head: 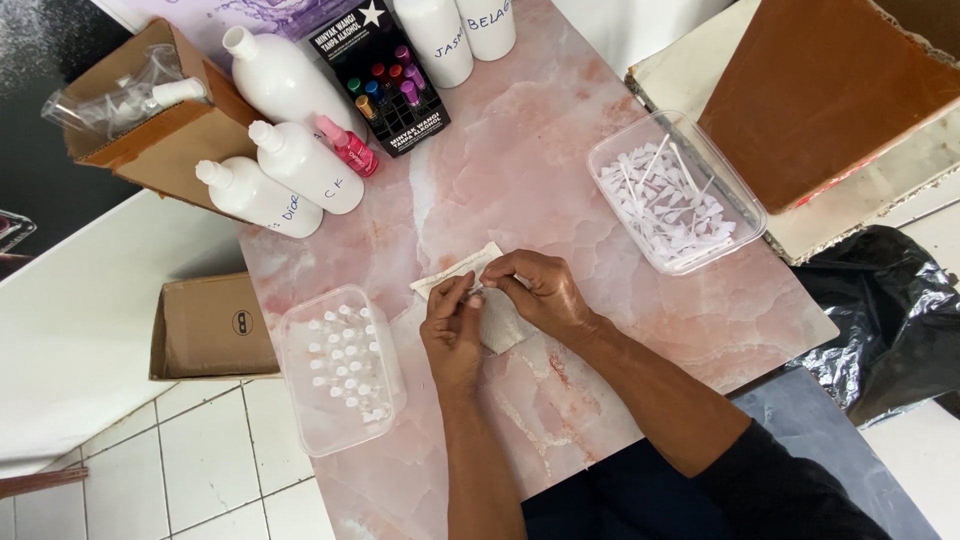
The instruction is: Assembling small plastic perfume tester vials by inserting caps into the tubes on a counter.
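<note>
A small white part (478,289) is being handled between the two hands over the pink marbled worktop (560,160); it is judged that a tiny piece is being fitted or joined at this step, though the part is too small for its kind to be told. The left hand (452,325) is closed to a pinch, thumb and forefinger tips brought together on the part, the other fingers curled under. The right hand (540,290) is likewise nearly closed, its fingertips meeting the same part from the other side, so that the two hands touch at the tips.

Directly beneath the hands a pale cloth (462,272) is spread, partly covered by them. Just to the left of the left hand a clear tub of small white caps (345,365) is set. Beyond the right hand, up and to its right, a clear tray of white sticks (672,195) is placed, apart from it.

The next move is judged to call for fine fingertip alignment, with the part kept over the cloth, since a slip would drop it.
</note>
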